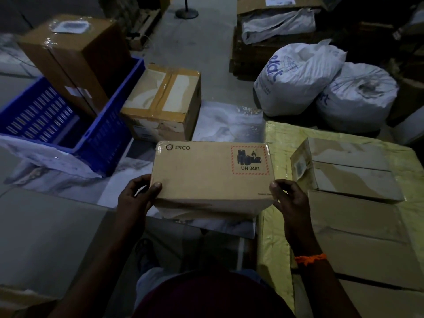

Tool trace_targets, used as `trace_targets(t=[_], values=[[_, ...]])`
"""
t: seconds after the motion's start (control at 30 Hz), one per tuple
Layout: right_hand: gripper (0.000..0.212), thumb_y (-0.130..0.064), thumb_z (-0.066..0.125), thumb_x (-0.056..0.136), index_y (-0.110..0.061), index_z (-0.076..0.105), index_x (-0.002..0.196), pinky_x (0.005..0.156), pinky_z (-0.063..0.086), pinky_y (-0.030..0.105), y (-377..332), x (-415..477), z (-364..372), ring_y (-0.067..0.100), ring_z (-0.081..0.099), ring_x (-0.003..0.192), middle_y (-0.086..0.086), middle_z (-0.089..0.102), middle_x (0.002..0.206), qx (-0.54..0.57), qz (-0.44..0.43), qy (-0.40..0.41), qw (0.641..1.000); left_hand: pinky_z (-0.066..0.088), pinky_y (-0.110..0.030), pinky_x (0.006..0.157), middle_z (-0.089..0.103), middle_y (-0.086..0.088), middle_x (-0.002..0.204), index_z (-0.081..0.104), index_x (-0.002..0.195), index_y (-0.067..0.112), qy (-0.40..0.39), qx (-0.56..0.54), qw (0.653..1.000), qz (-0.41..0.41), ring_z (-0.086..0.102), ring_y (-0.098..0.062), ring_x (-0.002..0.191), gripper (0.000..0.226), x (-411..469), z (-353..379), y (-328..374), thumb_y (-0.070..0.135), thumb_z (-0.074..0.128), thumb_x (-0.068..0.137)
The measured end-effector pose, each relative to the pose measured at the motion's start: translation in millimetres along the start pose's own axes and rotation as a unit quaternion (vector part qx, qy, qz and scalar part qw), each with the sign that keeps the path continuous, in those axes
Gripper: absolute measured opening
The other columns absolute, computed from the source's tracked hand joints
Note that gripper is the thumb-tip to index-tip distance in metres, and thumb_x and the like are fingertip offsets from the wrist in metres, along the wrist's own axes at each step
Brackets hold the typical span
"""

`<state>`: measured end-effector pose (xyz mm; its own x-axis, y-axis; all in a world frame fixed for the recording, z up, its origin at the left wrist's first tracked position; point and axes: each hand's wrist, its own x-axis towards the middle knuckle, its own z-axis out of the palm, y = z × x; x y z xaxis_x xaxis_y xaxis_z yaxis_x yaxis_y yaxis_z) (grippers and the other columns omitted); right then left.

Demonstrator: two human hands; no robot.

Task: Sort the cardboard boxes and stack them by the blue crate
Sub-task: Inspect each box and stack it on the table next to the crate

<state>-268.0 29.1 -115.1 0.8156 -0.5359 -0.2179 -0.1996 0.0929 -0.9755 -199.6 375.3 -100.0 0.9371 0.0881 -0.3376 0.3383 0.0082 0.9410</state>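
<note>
Currently held: PICO box (212, 173)
We grip its near corners, left hand (135, 198) and right hand (290, 199); blue crate (107, 125) and taped box (163, 99) lie beyond.

Held: PICO box (212, 173) with a UN 3481 battery label, near centre, level.
Left: left hand (135, 198) grips its near left corner, thumb on top.
Right: right hand (290, 200) grips the near right corner, thumb on top; orange band (311, 258) at the wrist.
Far left: blue crate (110, 125), a tall box (73, 58) standing in it; taped box (163, 99) just right of it.
Near right: small box (348, 168) and flat box (358, 230) on a yellow sheet (282, 138).
Far right: two white sacks (296, 76).
</note>
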Motion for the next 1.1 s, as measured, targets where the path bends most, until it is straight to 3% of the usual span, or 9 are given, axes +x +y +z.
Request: trace_targets(t=[0.1, 0.17, 0.27, 0.37, 0.47, 0.57, 0.7, 0.97, 1.1], values=[[0.018, -0.021, 0.073, 0.095, -0.012, 0.069, 0.109, 0.089, 0.059, 0.044, -0.3, 0.6, 1.7, 0.026, 0.071, 0.104, 0.003, 0.075, 0.109, -0.062, -0.021, 0.028, 0.997, 0.053, -0.048, 0.103, 0.065, 0.005, 0.129, 0.064, 0.124, 0.020, -0.011, 0.048, 0.998, 0.033, 0.061, -0.015, 0.121, 0.051, 7.9, 0.3, 3.9, 0.039, 0.078, 0.079], [0.027, -0.027, 0.073, 0.096, -0.013, 0.067, 0.118, 0.092, 0.059, 0.042, -3.1, -3.4, 8.1, 0.016, 0.067, 0.106, 0.002, 0.072, 0.116, -0.168, -0.095, 0.053, 0.980, 0.052, -0.041, 0.102, 0.060, 0.003, 0.137, 0.059, 0.133, 0.021, -0.008, 0.139, 0.984, 0.111, 0.057, -0.010, 0.125, 0.056, 7.6, 4.1, 8.2, 0.043, 0.077, 0.085], [0.042, -0.029, 0.066, 0.097, -0.008, 0.061, 0.134, 0.098, 0.053, 0.032, -12.1, -9.0, 29.7, 0.014, 0.054, 0.127, 0.010, 0.056, 0.141, -0.279, -0.256, 0.029, 0.925, 0.048, -0.029, 0.101, 0.051, -0.001, 0.145, 0.054, 0.139, 0.016, 0.005, 0.317, 0.903, 0.291, 0.049, -0.006, 0.129, 0.047, 5.5, 22.0, 16.2, 0.027, 0.068, 0.095], [0.053, -0.040, 0.051, 0.099, -0.008, 0.058, 0.140, 0.116, 0.040, 0.043, -20.4, -2.2, 61.1, 0.030, 0.042, 0.144, 0.014, 0.049, 0.153, -0.430, -0.362, -0.054, 0.825, 0.032, -0.052, 0.118, 0.047, -0.005, 0.153, 0.054, 0.143, 0.018, -0.085, 0.445, 0.812, 0.368, 0.034, -0.023, 0.148, 0.049, 10.5, 51.0, 19.4, 0.039, 0.050, 0.099], [0.073, -0.058, 0.023, 0.100, -0.014, 0.040, 0.156, 0.125, 0.024, 0.052, -30.7, 6.1, 92.5, 0.031, 0.020, 0.157, 0.013, 0.031, 0.167, -0.573, -0.317, -0.177, 0.735, 0.020, -0.059, 0.120, 0.038, -0.010, 0.161, 0.046, 0.151, 0.016, -0.137, 0.557, 0.744, 0.342, 0.026, -0.030, 0.153, 0.064, 23.3, 75.1, 16.4, 0.051, 0.031, 0.100], [0.078, -0.059, 0.007, 0.097, -0.021, 0.022, 0.163, 0.127, 0.009, 0.051, -30.9, 12.0, 106.3, 0.029, 0.007, 0.160, 0.010, 0.015, 0.172, -0.608, -0.292, -0.200, 0.711, 0.023, -0.061, 0.118, 0.033, -0.012, 0.164, 0.041, 0.155, 0.016, -0.131, 0.624, 0.686, 0.350, 0.032, -0.034, 0.150, 0.063, 32.5, 83.0, 13.2, 0.047, 0.024, 0.104], [0.069, -0.055, 0.014, 0.103, -0.024, 0.024, 0.164, 0.126, 0.006, 0.050, -21.2, 11.6, 104.5, 0.027, 0.010, 0.160, 0.006, 0.018, 0.172, -0.614, -0.313, -0.186, 0.700, 0.021, -0.058, 0.119, 0.027, -0.010, 0.166, 0.035, 0.158, 0.018, -0.130, 0.637, 0.671, 0.357, 0.027, -0.032, 0.152, 0.061, 31.9, 81.5, 7.7, 0.046, 0.023, 0.105], [0.069, -0.059, 0.017, 0.104, -0.025, 0.023, 0.163, 0.127, 0.007, 0.052, -23.4, 13.5, 102.4, 0.026, 0.010, 0.160, 0.005, 0.017, 0.172, -0.617, -0.304, -0.200, 0.698, 0.022, -0.058, 0.121, 0.020, -0.007, 0.168, 0.030, 0.160, 0.022, -0.159, 0.638, 0.673, 0.339, 0.020, -0.029, 0.155, 0.067, 35.6, 77.5, 11.5, 0.056, 0.011, 0.105], [0.077, -0.068, 0.020, 0.101, -0.022, 0.025, 0.163, 0.127, 0.011, 0.053, -21.7, 18.2, 81.1, 0.029, 0.017, 0.158, 0.008, 0.022, 0.171, -0.627, -0.294, -0.171, 0.701, 0.000, -0.052, 0.126, -0.005, 0.001, 0.170, 0.007, 0.163, 0.030, -0.153, 0.639, 0.691, 0.300, -0.004, -0.022, 0.157, 0.079, 38.9, 61.7, 18.1, 0.071, 0.003, 0.096]])
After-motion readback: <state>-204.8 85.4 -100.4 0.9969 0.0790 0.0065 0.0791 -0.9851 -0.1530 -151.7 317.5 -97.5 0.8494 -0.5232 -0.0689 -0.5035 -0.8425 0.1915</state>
